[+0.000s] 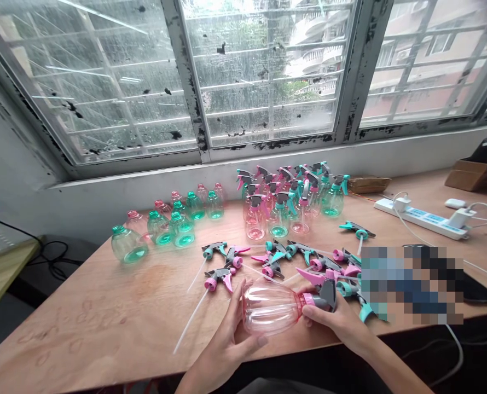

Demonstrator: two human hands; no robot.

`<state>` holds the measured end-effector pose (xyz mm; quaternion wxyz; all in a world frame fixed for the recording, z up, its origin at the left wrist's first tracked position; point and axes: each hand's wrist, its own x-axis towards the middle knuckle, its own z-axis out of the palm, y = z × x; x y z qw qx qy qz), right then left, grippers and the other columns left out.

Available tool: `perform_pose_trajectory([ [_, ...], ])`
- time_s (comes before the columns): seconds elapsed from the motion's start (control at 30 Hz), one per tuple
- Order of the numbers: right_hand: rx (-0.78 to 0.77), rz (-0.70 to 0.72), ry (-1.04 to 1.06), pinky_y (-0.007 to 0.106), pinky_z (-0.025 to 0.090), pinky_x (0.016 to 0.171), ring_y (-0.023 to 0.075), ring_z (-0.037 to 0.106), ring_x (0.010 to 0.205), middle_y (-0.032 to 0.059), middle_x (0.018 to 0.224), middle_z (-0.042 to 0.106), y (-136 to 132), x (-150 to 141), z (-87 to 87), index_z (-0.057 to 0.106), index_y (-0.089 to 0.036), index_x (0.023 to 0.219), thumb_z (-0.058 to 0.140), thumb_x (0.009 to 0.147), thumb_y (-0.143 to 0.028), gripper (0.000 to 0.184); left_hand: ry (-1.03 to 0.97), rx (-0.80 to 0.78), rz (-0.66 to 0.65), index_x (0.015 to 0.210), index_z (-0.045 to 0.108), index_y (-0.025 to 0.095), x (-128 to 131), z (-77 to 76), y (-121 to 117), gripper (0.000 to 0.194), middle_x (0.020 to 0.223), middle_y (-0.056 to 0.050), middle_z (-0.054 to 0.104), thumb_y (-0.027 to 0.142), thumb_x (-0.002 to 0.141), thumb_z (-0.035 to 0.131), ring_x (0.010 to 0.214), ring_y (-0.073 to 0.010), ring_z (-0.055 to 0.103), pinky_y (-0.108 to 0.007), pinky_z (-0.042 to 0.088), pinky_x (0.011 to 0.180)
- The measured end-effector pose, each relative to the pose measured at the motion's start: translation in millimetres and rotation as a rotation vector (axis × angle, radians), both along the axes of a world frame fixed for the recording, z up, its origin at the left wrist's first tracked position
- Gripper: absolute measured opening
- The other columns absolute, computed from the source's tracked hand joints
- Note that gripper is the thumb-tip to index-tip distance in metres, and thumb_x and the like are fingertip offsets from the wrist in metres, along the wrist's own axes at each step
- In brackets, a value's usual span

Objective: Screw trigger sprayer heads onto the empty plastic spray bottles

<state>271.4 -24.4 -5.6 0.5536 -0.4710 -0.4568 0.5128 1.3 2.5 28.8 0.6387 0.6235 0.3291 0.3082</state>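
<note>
A clear pink spray bottle (270, 309) lies sideways between my hands above the table's front edge. My left hand (231, 334) is wrapped round its base end. At the neck, the fingers of my right hand (329, 317) close on the pink collar of the grey and pink spray head (323, 293), which sits on the bottle's mouth. Just beyond my hands lie several loose spray heads in pink, teal and grey, among them a pink one (219, 278) with a long white tube and a teal one (214, 250).
Open pink and green bottles (181, 229) stand at the back left. Several bottles with spray heads (279, 215) are grouped near the window. To the right are a white power strip (422, 218), cables, a cardboard box (467, 174) and a dark flat object (477, 293), partly pixelated.
</note>
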Motion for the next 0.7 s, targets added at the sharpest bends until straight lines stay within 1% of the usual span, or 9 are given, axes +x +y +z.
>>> perform_pose_trajectory([
  [0.1,0.012,0.003,0.024,0.033,0.054,0.064,0.0193,0.068,0.06,-0.0006,0.064,0.072,0.7,0.3,-0.6,0.073,-0.02,0.1,0.089,0.072,-0.052,0.046,0.024,0.057,0.006,0.164,0.007,0.038,-0.4,-2.7,0.6,0.103,0.175,-0.001,0.005,0.04,0.089,0.077,0.16,-0.031,0.012,-0.046,0.018,0.13],
  [0.2,0.024,0.005,0.031,0.032,0.054,0.064,0.0187,0.067,0.06,-0.0004,0.065,0.073,1.3,0.8,-2.4,0.073,-0.02,0.101,0.09,0.073,-0.05,0.044,0.048,0.104,0.021,0.163,0.007,0.041,-0.9,-3.9,0.1,0.098,0.175,0.0,0.005,0.041,0.091,0.074,0.159,-0.032,0.017,-0.046,0.02,0.13],
  [0.3,0.01,-0.016,0.04,0.033,0.054,0.064,0.0194,0.068,0.06,0.0001,0.065,0.073,1.3,1.2,-4.4,0.072,-0.019,0.101,0.09,0.072,-0.05,0.046,0.053,0.103,0.026,0.163,0.004,0.041,-1.2,-2.5,-1.2,0.101,0.175,-0.001,0.007,0.041,0.091,0.074,0.159,-0.0315,0.015,-0.046,0.018,0.13],
  [0.4,-0.002,-0.025,0.055,0.033,0.054,0.065,0.0193,0.068,0.06,0.0008,0.067,0.074,1.0,1.2,-4.7,0.072,-0.018,0.099,0.091,0.071,-0.049,0.046,0.063,0.076,0.022,0.163,0.003,0.041,-1.9,-1.2,-1.6,0.106,0.175,0.0,0.006,0.039,0.088,0.078,0.16,-0.0304,0.009,-0.045,0.015,0.131],
  [0.53,-0.008,-0.023,0.058,0.033,0.054,0.065,0.0192,0.068,0.06,-0.0003,0.065,0.073,0.4,0.9,-3.0,0.072,-0.019,0.097,0.092,0.07,-0.05,0.046,0.048,0.058,0.006,0.163,0.011,0.038,-3.1,-2.8,0.3,0.102,0.175,0.001,0.009,0.038,0.087,0.079,0.161,-0.0287,0.002,-0.046,0.006,0.131],
  [0.6,-0.009,-0.022,0.057,0.033,0.054,0.065,0.0189,0.068,0.06,-0.0004,0.065,0.073,0.1,0.9,-2.7,0.072,-0.019,0.098,0.092,0.07,-0.049,0.046,0.053,0.061,0.006,0.164,0.013,0.037,-3.0,-3.1,1.1,0.1,0.175,0.001,0.009,0.038,0.088,0.078,0.161,-0.0287,0.001,-0.046,0.006,0.131],
  [0.7,-0.006,-0.014,0.068,0.034,0.054,0.066,0.0188,0.067,0.06,-0.0003,0.065,0.074,0.5,1.7,-5.0,0.071,-0.019,0.1,0.091,0.073,-0.047,0.044,0.062,0.076,0.002,0.164,0.011,0.038,-2.2,-1.5,0.8,0.1,0.175,0.001,0.006,0.036,0.089,0.077,0.161,-0.0296,0.003,-0.047,0.009,0.131],
])
